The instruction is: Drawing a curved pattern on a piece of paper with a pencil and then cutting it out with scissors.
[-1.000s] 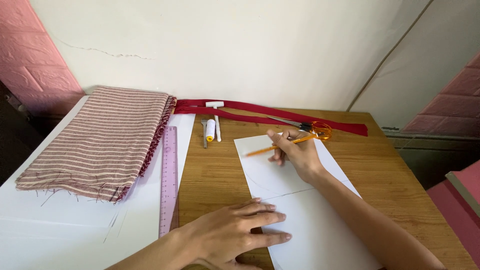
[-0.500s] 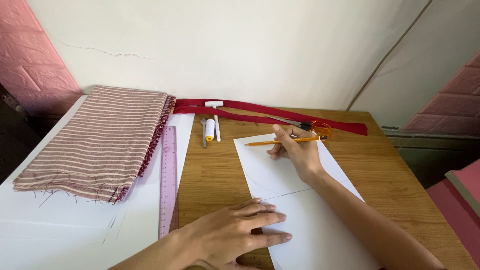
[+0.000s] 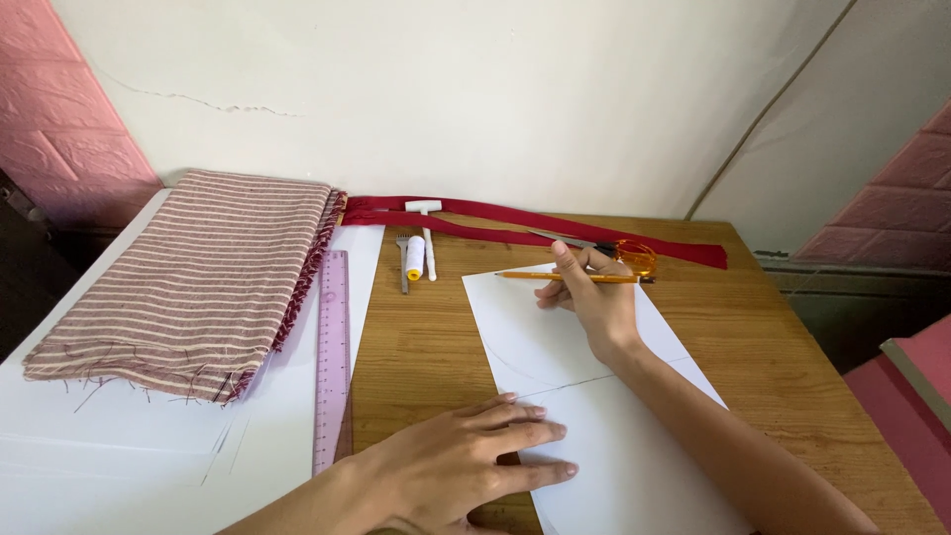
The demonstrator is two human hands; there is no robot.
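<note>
**Paper held flat, pencil at its far edge**

A wooden worktop (image 3: 773,347) carries everything. At its left lies a folded striped cloth (image 3: 188,277), red-brown and cream, resting on white sheets. A white paper sheet (image 3: 594,416) with a drawn curve and a straight line lies in the middle. Along the far edge stretches a dark red strip (image 3: 515,220). A translucent purple ruler (image 3: 331,357) lies just beside the cloth. The left hand (image 3: 466,461) presses flat on the paper's near edge, its grip spread, holding nothing. The right hand (image 3: 594,297) rests at the paper's far edge, its grip pinching an orange pencil (image 3: 565,277), which lies level across the paper's top corner. Orange-handled scissors (image 3: 619,253) sit just behind it. A small white tube (image 3: 415,258) lies near the strip.
</note>
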